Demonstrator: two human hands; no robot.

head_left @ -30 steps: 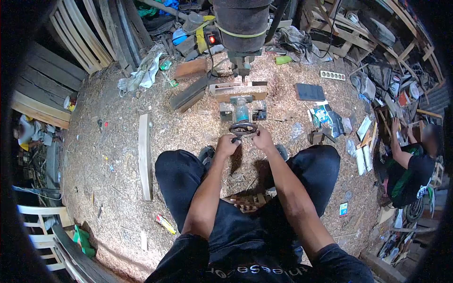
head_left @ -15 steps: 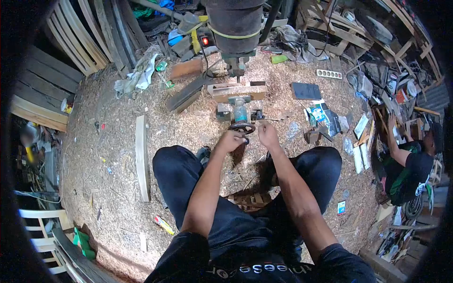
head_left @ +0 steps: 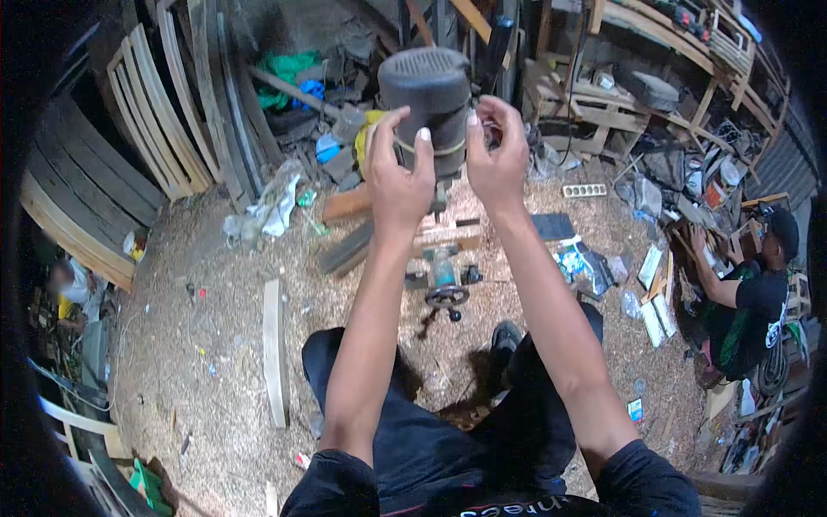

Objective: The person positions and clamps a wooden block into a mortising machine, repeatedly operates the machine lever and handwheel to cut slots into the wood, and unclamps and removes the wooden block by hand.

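Both of my hands are raised on either side of the dark motor housing (head_left: pixel 424 90) of an upright machine. My left hand (head_left: pixel 400 179) has its fingers apart and holds nothing. Fingers spread and curved, my right hand (head_left: pixel 498 164) is also without any object. Whether either hand touches the housing cannot be told. Below them a handwheel (head_left: pixel 447 296) with a dark knob sits at the front of the machine's green vice (head_left: pixel 443 269). A wooden workpiece (head_left: pixel 457 233) lies across behind the vice, partly hidden by my forearms.
Wood shavings cover the floor (head_left: pixel 224 345). A curved board (head_left: pixel 274 353) lies at the left, and a dark block (head_left: pixel 551 227) lies right of the machine. A person (head_left: pixel 745 302) crouches at the far right; another (head_left: pixel 73 284) is at the far left. Planks (head_left: pixel 159 112) lean behind.
My hands have left the handwheel area and risen to the motor housing, fingers now spread. The view has tilted upward, showing the top of the motor.
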